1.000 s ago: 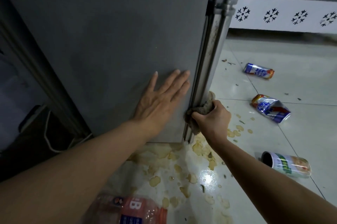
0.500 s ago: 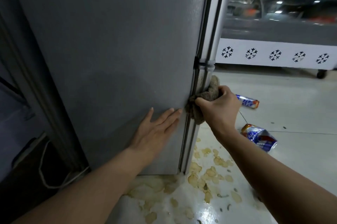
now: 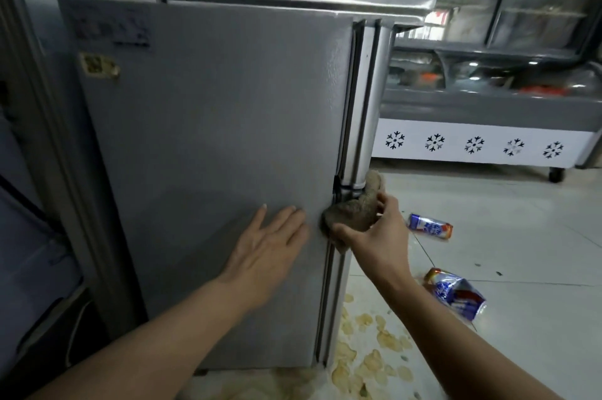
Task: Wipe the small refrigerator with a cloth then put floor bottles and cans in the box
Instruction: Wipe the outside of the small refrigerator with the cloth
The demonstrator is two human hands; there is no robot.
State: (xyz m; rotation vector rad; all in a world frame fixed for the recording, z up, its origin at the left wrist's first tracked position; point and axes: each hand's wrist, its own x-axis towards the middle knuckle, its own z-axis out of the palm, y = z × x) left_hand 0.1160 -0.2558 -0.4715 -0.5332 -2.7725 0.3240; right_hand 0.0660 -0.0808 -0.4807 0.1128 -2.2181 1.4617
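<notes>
The small grey refrigerator [image 3: 208, 125] stands in front of me, its side panel facing the camera. My left hand [image 3: 267, 246] lies flat on that panel with fingers straight. My right hand [image 3: 374, 236] grips a brownish cloth [image 3: 355, 207] and presses it against the fridge's front corner edge, about halfway up. On the white tile floor to the right lie a blue and white can [image 3: 430, 227] and a crushed blue and red can [image 3: 456, 293]. No box is in view.
Yellowish crumbs or chips [image 3: 374, 354] are scattered on the wet floor at the fridge's base. A white chest freezer [image 3: 472, 142] with snowflake marks stands behind on the right. A dark frame and a cable [image 3: 73, 334] are at the left.
My right hand has slid the cloth upward along the fridge's corner edge. The camera has tilted up, so the fridge top now shows. My left hand stays flat on the panel.
</notes>
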